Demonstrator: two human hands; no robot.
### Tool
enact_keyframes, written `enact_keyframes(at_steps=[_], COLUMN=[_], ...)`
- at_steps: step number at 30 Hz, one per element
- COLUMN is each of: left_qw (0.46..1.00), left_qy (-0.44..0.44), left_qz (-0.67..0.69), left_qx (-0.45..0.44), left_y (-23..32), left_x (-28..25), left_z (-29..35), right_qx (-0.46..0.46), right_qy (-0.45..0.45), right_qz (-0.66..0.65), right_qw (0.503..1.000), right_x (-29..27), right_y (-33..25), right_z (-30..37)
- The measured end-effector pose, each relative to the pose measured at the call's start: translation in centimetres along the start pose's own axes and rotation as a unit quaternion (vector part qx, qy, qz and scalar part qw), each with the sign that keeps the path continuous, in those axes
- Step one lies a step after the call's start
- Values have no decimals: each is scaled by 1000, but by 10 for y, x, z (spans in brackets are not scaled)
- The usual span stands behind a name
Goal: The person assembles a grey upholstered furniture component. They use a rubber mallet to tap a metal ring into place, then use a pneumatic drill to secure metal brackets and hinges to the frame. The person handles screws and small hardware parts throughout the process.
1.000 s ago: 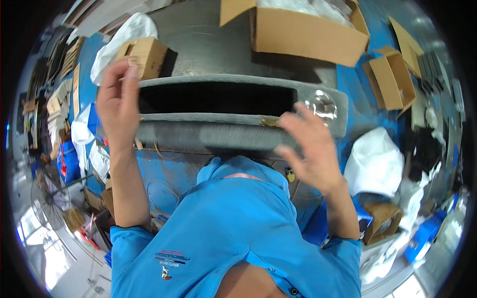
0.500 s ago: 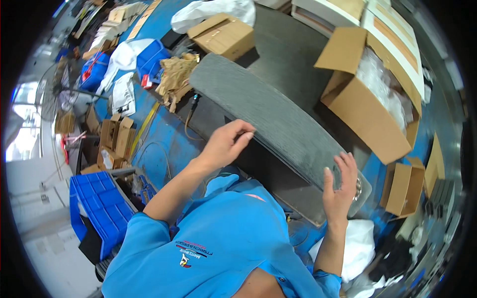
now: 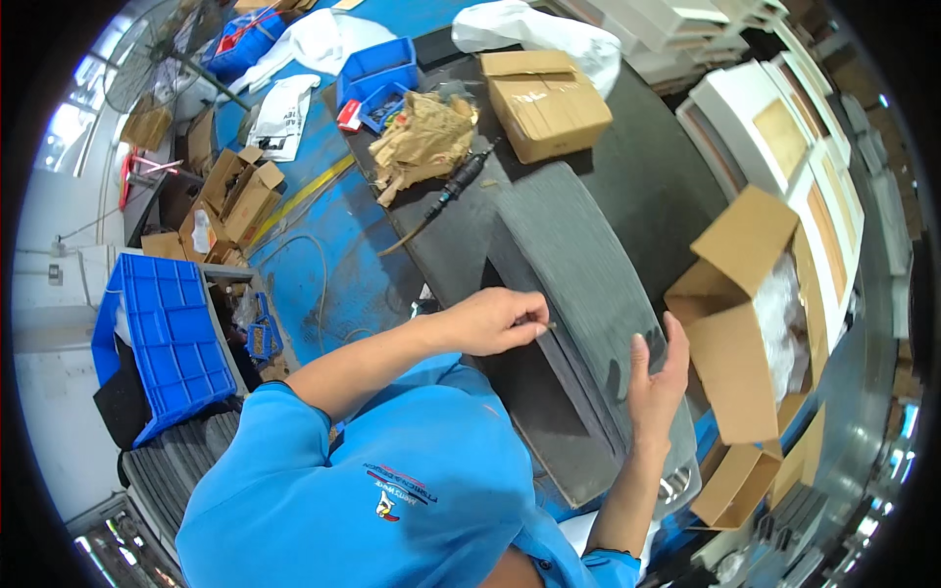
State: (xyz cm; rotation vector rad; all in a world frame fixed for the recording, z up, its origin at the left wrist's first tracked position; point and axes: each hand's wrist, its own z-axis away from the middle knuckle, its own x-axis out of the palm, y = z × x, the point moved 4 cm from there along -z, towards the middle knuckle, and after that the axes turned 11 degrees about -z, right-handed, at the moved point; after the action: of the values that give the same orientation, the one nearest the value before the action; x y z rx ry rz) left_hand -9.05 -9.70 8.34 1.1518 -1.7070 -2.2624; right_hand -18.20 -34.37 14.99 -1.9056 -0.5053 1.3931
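Note:
A long grey fabric-covered panel [image 3: 578, 265] lies across the dark worktable [image 3: 667, 167]. My left hand [image 3: 495, 320] rests on its near edge with the fingers pinched on a small thin object whose kind I cannot make out. My right hand [image 3: 655, 377] presses flat against the panel's right part, fingers spread, holding nothing. My blue shirt fills the lower part of the view.
On the table lie a black power tool with a cord [image 3: 459, 182], crumpled brown paper [image 3: 423, 137], a closed cardboard box [image 3: 545, 103] and a white bag [image 3: 534, 29]. An open carton with plastic wrap [image 3: 745, 323] stands at the right. Blue crates [image 3: 172, 338] sit at the left.
The view has swung leftward. My left hand has slid down to the panel's near edge and pinched its fingers; my right hand stays flat on the panel's right part.

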Motion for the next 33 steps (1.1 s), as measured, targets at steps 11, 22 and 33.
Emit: enact_keyframes(at_steps=[11, 22, 33], left_qw=[946, 666, 864], left_qy=[117, 400, 39], left_qz=[254, 472, 283], left_qx=[-165, -417, -414], left_y=[-267, -538, -442], left_x=[-160, -337, -109], left_z=[20, -19, 32], right_qx=[192, 185, 103], right_qy=[-39, 7, 59], right_qz=[148, 183, 54], right_qw=[969, 966, 991], right_x=[80, 89, 163], right_y=[25, 18, -112], right_z=[-55, -55, 2])
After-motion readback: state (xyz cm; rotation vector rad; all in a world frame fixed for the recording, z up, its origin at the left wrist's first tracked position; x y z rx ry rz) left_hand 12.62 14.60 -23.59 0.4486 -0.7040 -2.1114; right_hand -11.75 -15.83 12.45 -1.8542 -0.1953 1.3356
